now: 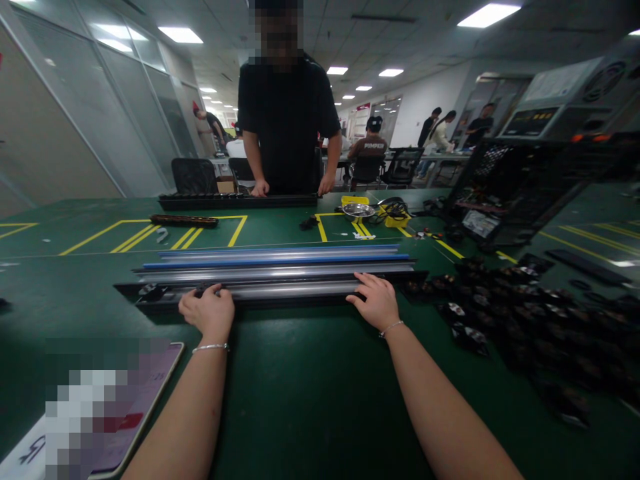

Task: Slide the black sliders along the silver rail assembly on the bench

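Observation:
A stack of long metal rails, silver with blue edges, lies across the green table on a long black tray. My left hand curls over the near edge of the tray and the front rail at the left. My right hand rests with fingers bent on the front rail towards the right end. Both hands press on the same long piece, about a third of the table's width apart.
A pile of small black parts spreads at the right. A phone lies at the near left. Across the table a person in black touches another long black tray. A metal bowl and a black crate stand behind.

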